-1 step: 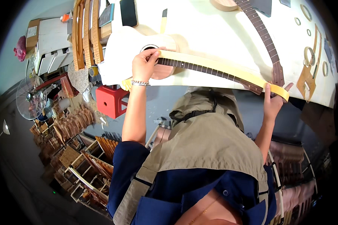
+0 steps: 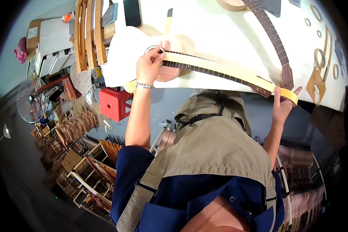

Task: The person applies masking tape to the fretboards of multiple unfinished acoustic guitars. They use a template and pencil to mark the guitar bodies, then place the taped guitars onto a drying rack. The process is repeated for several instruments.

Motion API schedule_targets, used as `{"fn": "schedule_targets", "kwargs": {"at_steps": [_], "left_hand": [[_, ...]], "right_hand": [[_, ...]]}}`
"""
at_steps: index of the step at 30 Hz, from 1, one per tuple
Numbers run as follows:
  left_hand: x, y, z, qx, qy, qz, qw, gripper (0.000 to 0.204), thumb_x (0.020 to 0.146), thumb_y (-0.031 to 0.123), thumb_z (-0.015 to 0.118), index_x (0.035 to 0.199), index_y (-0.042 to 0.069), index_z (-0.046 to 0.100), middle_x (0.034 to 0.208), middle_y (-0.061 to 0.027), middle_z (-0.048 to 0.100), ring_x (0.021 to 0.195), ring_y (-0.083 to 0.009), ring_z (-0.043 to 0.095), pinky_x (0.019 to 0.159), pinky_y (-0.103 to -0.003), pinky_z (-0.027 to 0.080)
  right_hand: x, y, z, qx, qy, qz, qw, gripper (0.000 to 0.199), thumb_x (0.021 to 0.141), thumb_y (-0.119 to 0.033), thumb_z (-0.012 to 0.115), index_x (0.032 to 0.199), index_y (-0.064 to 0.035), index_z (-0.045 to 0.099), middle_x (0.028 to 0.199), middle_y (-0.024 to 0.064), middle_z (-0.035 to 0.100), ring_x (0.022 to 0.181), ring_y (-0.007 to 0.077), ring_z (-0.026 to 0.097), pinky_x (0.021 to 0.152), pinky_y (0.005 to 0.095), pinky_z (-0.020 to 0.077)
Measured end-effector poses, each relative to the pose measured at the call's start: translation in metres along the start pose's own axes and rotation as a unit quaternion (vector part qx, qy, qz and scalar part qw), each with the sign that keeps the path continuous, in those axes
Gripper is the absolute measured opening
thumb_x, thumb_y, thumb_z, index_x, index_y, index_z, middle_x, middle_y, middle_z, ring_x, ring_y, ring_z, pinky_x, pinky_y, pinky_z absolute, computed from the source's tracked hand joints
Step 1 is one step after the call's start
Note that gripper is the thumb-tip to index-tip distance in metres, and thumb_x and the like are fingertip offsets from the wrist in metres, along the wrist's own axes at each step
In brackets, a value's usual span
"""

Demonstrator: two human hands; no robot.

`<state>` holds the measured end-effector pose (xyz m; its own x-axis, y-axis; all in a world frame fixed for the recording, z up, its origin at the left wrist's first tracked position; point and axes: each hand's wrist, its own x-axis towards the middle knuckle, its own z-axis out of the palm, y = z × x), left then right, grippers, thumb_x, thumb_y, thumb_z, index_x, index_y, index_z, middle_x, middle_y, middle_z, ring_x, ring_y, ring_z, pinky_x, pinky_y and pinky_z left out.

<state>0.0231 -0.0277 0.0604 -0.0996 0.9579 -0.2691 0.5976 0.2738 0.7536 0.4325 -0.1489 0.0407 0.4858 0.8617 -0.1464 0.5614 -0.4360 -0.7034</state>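
Observation:
A pale acoustic guitar body point(image 2: 125, 43) lies on the white-covered bench, its dark fretboard point(image 2: 205, 70) running toward the bench's near edge and ending in a brown headstock point(image 2: 261, 91). A long strip of yellow masking tape point(image 2: 220, 69) stretches along the fretboard, covering part of its width. Beside the soundhole, my left hand point(image 2: 149, 65) pinches the strip's end. Past the headstock my right hand point(image 2: 282, 109) grips the tape roll point(image 2: 290, 96), with a finger and thumb showing around it. Whether the strip touches the frets all along, I cannot tell.
Another guitar neck point(image 2: 273, 40) lies beyond my right hand. At the right are a wooden template point(image 2: 317, 87) and several tape rings point(image 2: 319, 58). A phone point(image 2: 133, 13) and a yellow-handled tool point(image 2: 169, 21) lie at the back. A red stool point(image 2: 113, 104) stands below the bench's left end.
The strip has come down nearer to me across the fretboard, so the fretboard's far edge now shows above it. My left fingers have shifted slightly; both hands keep their hold.

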Motion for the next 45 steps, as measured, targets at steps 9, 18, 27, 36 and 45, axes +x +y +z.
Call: {"fn": "schedule_targets", "kwargs": {"at_steps": [9,18,27,36,45], "left_hand": [[0.007,0.017,0.002,-0.005,0.022,-0.055,0.998,0.071,0.076,0.009,0.073,0.133,-0.005,0.034,0.071,-0.0031,0.064,0.064,-0.0048,0.057,0.06,-0.018,0.047],[0.003,0.021,0.008,0.14,0.086,-0.018,0.986,0.066,0.073,0.011,0.072,0.131,0.001,0.041,0.077,-0.0044,0.064,0.068,-0.0121,0.059,0.066,-0.026,0.048],[-0.032,0.006,0.028,0.47,-0.006,0.251,0.846,0.068,0.083,0.042,0.056,0.141,0.014,0.034,0.145,-0.0026,0.035,0.137,-0.0276,0.024,0.1,-0.067,-0.011],[-0.083,0.084,0.161,0.256,-0.201,0.324,0.889,0.076,0.079,0.048,0.06,0.141,0.012,0.034,0.148,-0.0045,0.029,0.139,-0.0262,0.019,0.103,-0.066,0.006],[0.152,0.042,0.058,0.584,-0.068,0.057,0.807,0.047,0.083,0.034,0.06,0.105,-0.008,0.059,0.11,-0.0213,0.058,0.093,-0.0324,0.059,0.078,-0.04,0.051]], "right_hand": [[-0.001,0.01,0.013,0.18,0.0,0.042,0.983,0.084,0.088,-0.006,0.058,0.142,0.007,-0.004,0.091,0.0093,0.059,0.081,0.0103,0.055,0.076,0.0194,0.0427],[-0.001,0.017,0.014,0.185,0.018,0.013,0.983,0.081,0.088,-0.01,0.06,0.142,0.0083,0.003,0.078,-0.0018,0.049,0.067,0.0047,0.044,0.064,0.0161,0.0398],[-0.005,-0.001,0.02,0.165,0.034,0.043,0.985,0.087,0.085,-0.009,0.063,0.142,0.0067,-0.001,0.081,0.0027,0.063,0.068,0.0034,0.051,0.064,0.017,0.0434],[-0.01,0.008,0.06,0.053,0.105,-0.035,0.992,0.071,0.087,-0.013,0.058,0.142,0.0033,0.016,0.097,0.0043,0.063,0.09,0.0181,0.06,0.093,0.0328,0.0415],[0.009,0.004,0.094,-0.041,0.174,-0.12,0.977,0.054,0.092,-0.013,0.046,0.14,0.0006,0.026,0.101,-0.0009,0.061,0.101,0.0201,0.054,0.107,0.0467,0.0177]]}}
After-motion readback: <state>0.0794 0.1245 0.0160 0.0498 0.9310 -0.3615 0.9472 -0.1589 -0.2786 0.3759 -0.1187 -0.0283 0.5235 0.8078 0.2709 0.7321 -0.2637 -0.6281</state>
